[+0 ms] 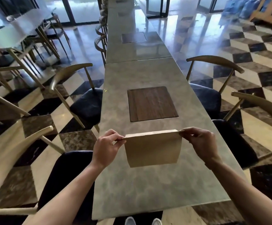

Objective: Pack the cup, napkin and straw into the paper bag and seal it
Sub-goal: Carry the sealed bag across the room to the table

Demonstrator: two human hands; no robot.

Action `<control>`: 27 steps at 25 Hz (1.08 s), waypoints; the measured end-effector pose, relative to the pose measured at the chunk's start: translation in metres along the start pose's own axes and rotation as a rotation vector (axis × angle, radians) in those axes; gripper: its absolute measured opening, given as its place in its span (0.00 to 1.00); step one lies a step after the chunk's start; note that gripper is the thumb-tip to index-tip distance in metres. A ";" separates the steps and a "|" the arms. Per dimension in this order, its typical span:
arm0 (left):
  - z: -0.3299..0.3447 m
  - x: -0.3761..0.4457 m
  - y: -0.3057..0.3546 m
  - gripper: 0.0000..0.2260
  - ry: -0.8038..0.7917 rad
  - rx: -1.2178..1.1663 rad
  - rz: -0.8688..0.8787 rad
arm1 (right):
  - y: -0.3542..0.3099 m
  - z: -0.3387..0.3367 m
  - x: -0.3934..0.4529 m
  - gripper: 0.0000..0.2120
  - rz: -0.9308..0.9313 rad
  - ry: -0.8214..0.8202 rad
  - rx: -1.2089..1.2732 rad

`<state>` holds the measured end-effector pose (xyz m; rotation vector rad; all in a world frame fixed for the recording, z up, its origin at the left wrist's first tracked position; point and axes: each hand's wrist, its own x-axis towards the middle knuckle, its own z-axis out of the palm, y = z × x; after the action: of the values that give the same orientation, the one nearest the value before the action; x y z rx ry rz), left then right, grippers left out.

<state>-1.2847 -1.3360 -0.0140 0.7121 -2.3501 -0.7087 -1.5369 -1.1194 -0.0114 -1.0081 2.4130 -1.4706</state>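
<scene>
Brown paper bag [153,150], seen from the head camera, stands on the near part of a long grey marbled tabletop [148,189] with its top edge folded flat. Left hand [106,147] pinches the left end of that top fold between thumb and fingers; right hand [200,143] pinches the right end likewise, so both hands are closed on the bag. Cup, napkin and straw are not visible outside the bag. Just beyond the bag, a dark wood-grain panel [151,103] lies flush in the tabletop. Curved-back chairs [81,98] with dark seats flank both sides over a checkered floor [253,46].
</scene>
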 end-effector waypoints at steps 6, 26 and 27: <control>0.023 -0.009 -0.020 0.04 -0.037 0.005 -0.066 | 0.027 0.021 0.001 0.07 0.103 -0.046 0.001; 0.029 -0.012 -0.025 0.07 -0.060 -0.146 -0.152 | 0.020 0.021 0.001 0.09 0.122 -0.117 -0.039; 0.027 -0.013 -0.024 0.07 -0.064 -0.160 -0.135 | 0.019 0.022 0.000 0.09 0.088 -0.113 -0.060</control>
<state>-1.2857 -1.3365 -0.0528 0.7925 -2.2867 -0.9791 -1.5363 -1.1296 -0.0384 -0.9565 2.4016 -1.2850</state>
